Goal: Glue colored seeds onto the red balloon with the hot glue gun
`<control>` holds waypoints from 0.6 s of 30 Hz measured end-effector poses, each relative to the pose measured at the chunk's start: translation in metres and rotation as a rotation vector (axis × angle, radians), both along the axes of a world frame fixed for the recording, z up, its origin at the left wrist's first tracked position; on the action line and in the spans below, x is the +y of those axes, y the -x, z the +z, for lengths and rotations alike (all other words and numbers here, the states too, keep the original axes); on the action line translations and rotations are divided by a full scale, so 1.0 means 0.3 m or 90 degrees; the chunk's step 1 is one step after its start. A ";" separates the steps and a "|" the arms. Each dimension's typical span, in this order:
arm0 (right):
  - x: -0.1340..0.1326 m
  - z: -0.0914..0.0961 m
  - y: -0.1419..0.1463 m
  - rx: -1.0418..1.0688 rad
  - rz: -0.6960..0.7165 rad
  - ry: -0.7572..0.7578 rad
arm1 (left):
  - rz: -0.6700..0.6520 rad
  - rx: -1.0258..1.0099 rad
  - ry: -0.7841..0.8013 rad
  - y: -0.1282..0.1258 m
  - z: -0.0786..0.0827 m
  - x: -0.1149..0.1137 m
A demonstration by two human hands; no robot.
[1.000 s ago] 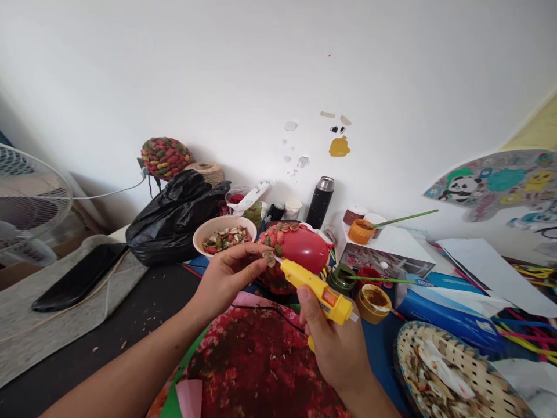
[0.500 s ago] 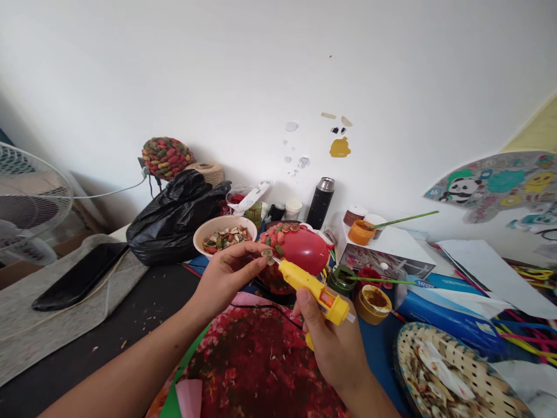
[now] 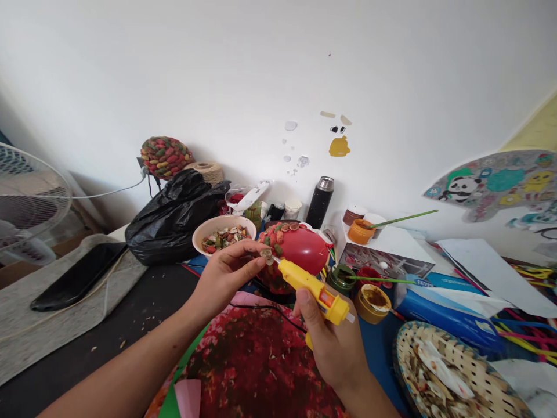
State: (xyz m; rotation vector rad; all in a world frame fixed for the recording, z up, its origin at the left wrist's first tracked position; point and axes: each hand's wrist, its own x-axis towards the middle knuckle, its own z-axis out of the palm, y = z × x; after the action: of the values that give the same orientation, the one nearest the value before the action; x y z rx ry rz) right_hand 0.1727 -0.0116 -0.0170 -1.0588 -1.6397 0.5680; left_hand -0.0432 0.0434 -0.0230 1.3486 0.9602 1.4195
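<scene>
Between thumb and fingers, my left hand [image 3: 232,270] pinches a small pale shell piece [image 3: 266,255], perhaps a nutshell. My right hand [image 3: 333,337] is wrapped round a yellow glue gun [image 3: 311,289], its nozzle pointing left and meeting the piece or very close to it. A clear glue stick pokes out of the gun's back end. Just behind the hands rests a red balloon [image 3: 307,249], its left part covered with red, green and brown shell pieces. A pinkish bowl [image 3: 199,239] of coloured shell pieces stands behind my left hand.
Paint jars, including an ochre one [image 3: 372,313], stand to the right, some with green brushes. A woven basket [image 3: 491,371] with shells lies front right. A black plastic bag [image 3: 169,223], a phone-like black object [image 3: 78,276] and a fan [image 3: 30,191] are left. A black flask [image 3: 321,203] stands behind.
Hardly anything differs. The view has shifted very slightly, while both hands keep the same hold on the shell piece and the glue gun.
</scene>
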 end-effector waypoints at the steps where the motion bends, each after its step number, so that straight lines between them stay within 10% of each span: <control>1: 0.000 -0.002 -0.001 0.000 -0.003 0.000 | -0.003 -0.001 0.001 -0.001 0.000 0.000; 18: 0.002 0.006 0.007 -0.018 -0.012 -0.033 | -0.020 -0.038 0.006 -0.007 0.003 -0.001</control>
State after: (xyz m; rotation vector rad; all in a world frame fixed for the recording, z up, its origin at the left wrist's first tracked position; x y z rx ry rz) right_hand 0.1705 -0.0110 -0.0152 -1.0477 -1.6590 0.4985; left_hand -0.0410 0.0431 -0.0221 1.3007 0.9025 1.4221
